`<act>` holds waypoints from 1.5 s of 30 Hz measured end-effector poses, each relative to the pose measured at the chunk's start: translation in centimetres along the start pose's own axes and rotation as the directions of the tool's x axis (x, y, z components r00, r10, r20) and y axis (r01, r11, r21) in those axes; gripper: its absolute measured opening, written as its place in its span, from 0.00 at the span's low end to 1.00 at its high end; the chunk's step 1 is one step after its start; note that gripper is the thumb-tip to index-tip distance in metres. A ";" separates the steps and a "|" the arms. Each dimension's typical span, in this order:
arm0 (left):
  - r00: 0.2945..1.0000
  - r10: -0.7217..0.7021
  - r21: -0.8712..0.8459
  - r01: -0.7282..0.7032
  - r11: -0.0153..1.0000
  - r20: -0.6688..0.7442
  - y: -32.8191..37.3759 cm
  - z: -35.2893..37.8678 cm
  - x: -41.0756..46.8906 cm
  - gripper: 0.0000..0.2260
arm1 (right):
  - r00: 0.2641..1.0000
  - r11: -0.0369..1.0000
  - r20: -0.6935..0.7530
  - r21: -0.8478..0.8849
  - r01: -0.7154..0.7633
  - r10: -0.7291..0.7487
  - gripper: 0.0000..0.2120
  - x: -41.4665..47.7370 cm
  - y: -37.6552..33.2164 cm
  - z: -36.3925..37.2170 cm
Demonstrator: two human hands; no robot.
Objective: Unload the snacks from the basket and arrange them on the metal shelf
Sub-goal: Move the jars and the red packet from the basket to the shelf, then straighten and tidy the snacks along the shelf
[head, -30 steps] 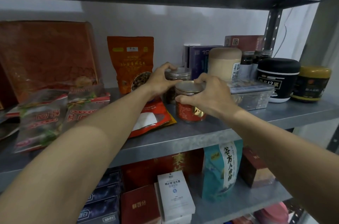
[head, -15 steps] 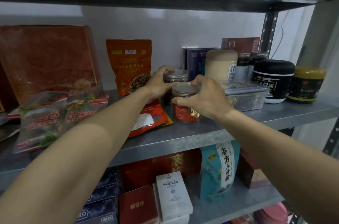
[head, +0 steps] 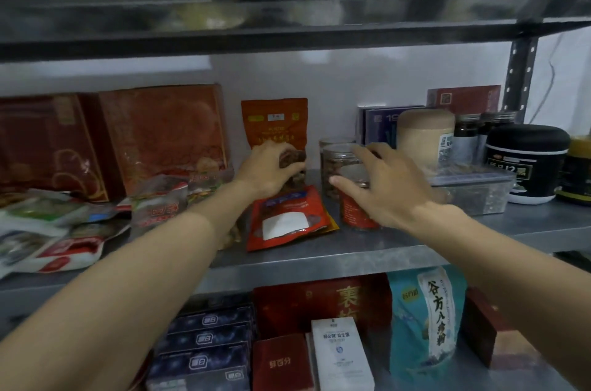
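Hidden by your right hand: your right hand (head: 387,189) covers most of the red jar (head: 353,214). Only part of its lid and the left strip of its label show.
Hidden by your left hand: your left hand (head: 268,171) masks the lower part of the orange pouch (head: 275,122), which stands upright against the back wall.
Hard to make out: the whole view is blurred and small print on the packs cannot be read. A yellow jar (head: 579,166) is cut off by the right edge.
Left grip: your fingers curl round the bottom of the orange pouch and grasp it.
Right grip: your fingers are straight and spread over the red jar. You cannot tell whether they touch it.
Task items: the red jar stands upright on the metal shelf (head: 319,258), just in front of a clear jar (head: 335,163) and beside a flat red packet (head: 287,214).
Changed since half a second ago: your left hand has left the clear jar's lid and moved left to the pouch. Your right hand, then curled on the red jar's lid, has opened out.
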State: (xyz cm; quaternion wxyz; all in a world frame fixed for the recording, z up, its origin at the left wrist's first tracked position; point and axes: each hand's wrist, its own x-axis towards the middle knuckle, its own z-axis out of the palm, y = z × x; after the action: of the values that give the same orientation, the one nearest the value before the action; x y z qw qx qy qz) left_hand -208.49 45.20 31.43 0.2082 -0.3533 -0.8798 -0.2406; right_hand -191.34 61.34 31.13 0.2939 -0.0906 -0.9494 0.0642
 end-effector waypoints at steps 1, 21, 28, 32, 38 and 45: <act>1.000 -0.004 0.116 0.004 0.993 -0.001 -0.3 -0.7 -0.9 0.22 | 0.999 0.999 0.013 -0.022 0.036 -0.036 0.36 0.1 -0.7 0.0; 0.920 -0.275 0.560 0.389 0.731 -0.280 -12.1 -21.6 -26.0 0.28 | 0.889 0.891 0.093 0.125 0.437 -0.449 0.37 -4.9 -31.6 2.7; 0.869 -0.367 0.535 0.494 0.685 -0.332 -20.2 -31.2 -38.7 0.29 | 0.839 0.834 0.074 0.189 0.519 -0.539 0.37 -9.6 -47.5 3.4; 0.840 -0.404 0.506 0.541 0.672 -0.361 -24.4 -35.3 -42.7 0.28 | 0.814 0.812 0.099 0.207 0.546 -0.573 0.35 -10.5 -53.9 4.2; 0.805 -0.464 0.417 0.590 0.692 -0.369 -31.6 -37.8 -44.7 0.28 | 0.816 0.815 0.120 0.238 0.529 -0.565 0.35 -8.4 -61.1 6.9; 0.746 -0.568 0.236 0.656 0.717 -0.347 -43.0 -38.8 -42.2 0.27 | 0.878 0.808 0.143 0.481 0.341 -0.456 0.26 -2.2 -69.4 14.0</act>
State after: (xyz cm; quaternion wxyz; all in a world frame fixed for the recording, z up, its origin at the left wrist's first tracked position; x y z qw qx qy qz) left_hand -203.85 -26.23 27.85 0.2830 0.0356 -0.9412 -0.1812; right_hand -206.84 -7.81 30.59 0.1906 0.1902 -0.9364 0.2251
